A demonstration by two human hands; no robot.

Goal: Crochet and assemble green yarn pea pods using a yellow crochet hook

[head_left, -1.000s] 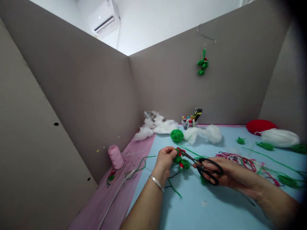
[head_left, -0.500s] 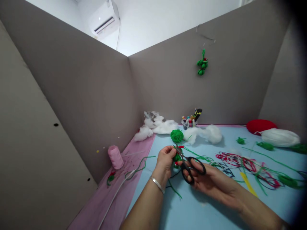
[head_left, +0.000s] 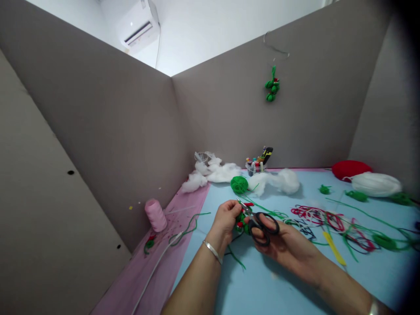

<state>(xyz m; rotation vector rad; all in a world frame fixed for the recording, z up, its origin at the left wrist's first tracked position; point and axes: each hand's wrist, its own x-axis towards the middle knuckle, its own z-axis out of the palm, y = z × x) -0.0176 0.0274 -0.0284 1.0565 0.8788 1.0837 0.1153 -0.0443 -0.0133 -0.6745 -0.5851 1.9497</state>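
My left hand point(head_left: 225, 220) pinches a bundle of green yarn balls with red bits point(head_left: 242, 222), which is partly hidden by my fingers and the scissors. My right hand point(head_left: 280, 241) holds black-handled scissors point(head_left: 260, 227) by the loops. Their steel blades point(head_left: 244, 207) point up and left, right at the top of the bundle. Green strands trail from the bundle across the pale blue mat point(head_left: 262, 284), passing under my left hand and out to the right.
A green yarn ball point(head_left: 239, 184) and white stuffing point(head_left: 278, 182) lie just beyond my hands. Tangled red and green strands point(head_left: 328, 221) and a yellow strip point(head_left: 334, 248) lie right. A pink thread spool point(head_left: 155, 215) stands left on pink paper. Grey walls enclose the table.
The scissors have swung from lying across the bundle's right side to pointing up at its top, with my right hand drawn closer to my left. The view has tilted slightly.
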